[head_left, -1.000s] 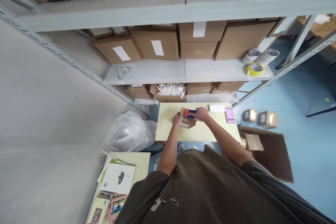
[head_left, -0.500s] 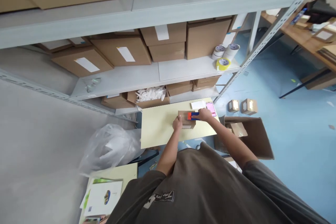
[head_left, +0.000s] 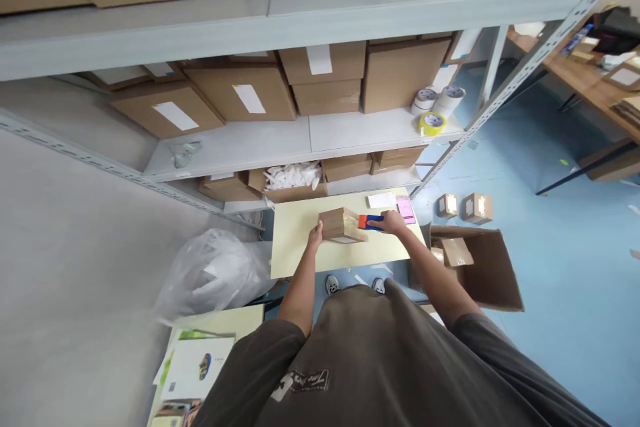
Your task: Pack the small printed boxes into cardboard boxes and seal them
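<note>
A small brown cardboard box [head_left: 340,224] rests on a pale yellow table [head_left: 300,240]. My left hand [head_left: 315,236] presses against the box's left end, fingers closed on its edge. My right hand [head_left: 393,221] grips a red and blue tape dispenser [head_left: 369,221] held against the box's right end. A white paper [head_left: 381,200] and a pink phone [head_left: 405,209] lie on the table just beyond my right hand.
Grey metal shelving [head_left: 320,133] with brown cartons and tape rolls [head_left: 433,109] stands behind the table. An open large carton [head_left: 480,267] and two small boxes [head_left: 465,207] sit on the blue floor at right. A clear plastic bag [head_left: 213,273] lies left; booklets [head_left: 197,367] lower left.
The box has shifted left on the table with my left hand. The tape dispenser has moved from the box's top to its right end. The camera view swung slightly.
</note>
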The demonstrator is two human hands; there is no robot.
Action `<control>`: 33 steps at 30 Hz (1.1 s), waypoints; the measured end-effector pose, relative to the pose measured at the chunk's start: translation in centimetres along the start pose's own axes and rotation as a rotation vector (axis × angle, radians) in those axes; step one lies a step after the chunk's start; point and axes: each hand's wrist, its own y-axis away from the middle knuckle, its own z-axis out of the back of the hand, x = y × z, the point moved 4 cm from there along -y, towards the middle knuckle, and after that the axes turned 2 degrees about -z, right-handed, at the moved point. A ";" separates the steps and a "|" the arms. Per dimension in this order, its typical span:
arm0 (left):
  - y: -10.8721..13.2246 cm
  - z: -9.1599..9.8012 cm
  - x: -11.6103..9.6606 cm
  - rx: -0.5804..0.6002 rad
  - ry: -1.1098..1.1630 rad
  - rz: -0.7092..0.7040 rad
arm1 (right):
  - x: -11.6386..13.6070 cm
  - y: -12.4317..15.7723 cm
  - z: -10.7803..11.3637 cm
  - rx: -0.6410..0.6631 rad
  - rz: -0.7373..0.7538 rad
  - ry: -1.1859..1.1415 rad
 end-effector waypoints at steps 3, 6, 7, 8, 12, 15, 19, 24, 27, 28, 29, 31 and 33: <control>-0.6 4.0 1.8 -0.094 -0.065 0.038 | 6.8 -1.4 -1.9 0.043 0.065 0.003; -0.9 6.5 2.7 -0.187 -0.099 0.016 | 12.0 -2.4 -4.0 0.095 0.109 0.021; -1.0 6.8 2.9 -0.186 -0.084 0.000 | 13.3 -2.6 -4.6 0.103 0.117 0.033; -1.0 6.7 3.1 -0.168 -0.067 -0.022 | 14.4 -2.8 -5.1 0.107 0.119 0.049; -1.0 4.7 3.6 -0.060 -0.020 -0.059 | 16.7 -3.3 -6.4 0.106 0.096 0.120; -0.6 2.5 4.1 -0.046 -0.047 -0.004 | 16.5 -3.4 -6.6 0.112 0.071 0.161; 0.0 -1.1 3.5 -0.029 -0.132 0.020 | 13.6 -3.2 -6.0 0.115 0.013 0.157; 0.8 -6.5 0.9 0.020 -0.237 -0.009 | 7.7 -2.1 -4.9 0.091 -0.085 0.119; 1.3 -9.6 -0.6 0.059 -0.281 -0.031 | 3.6 -1.3 -4.4 0.063 -0.102 0.098; 1.4 -10.5 -1.0 0.069 -0.290 -0.039 | 1.9 -0.9 -4.1 0.053 -0.102 0.095; 1.5 -11.2 -1.3 0.075 -0.297 -0.049 | -0.1 -0.6 -3.8 0.045 -0.107 0.093; 1.7 -12.1 -1.7 0.075 -0.303 -0.071 | -5.0 0.5 -2.9 0.037 -0.148 0.089; 1.7 -12.6 -1.8 0.071 -0.305 -0.085 | -10.5 2.0 -2.0 0.030 -0.234 0.087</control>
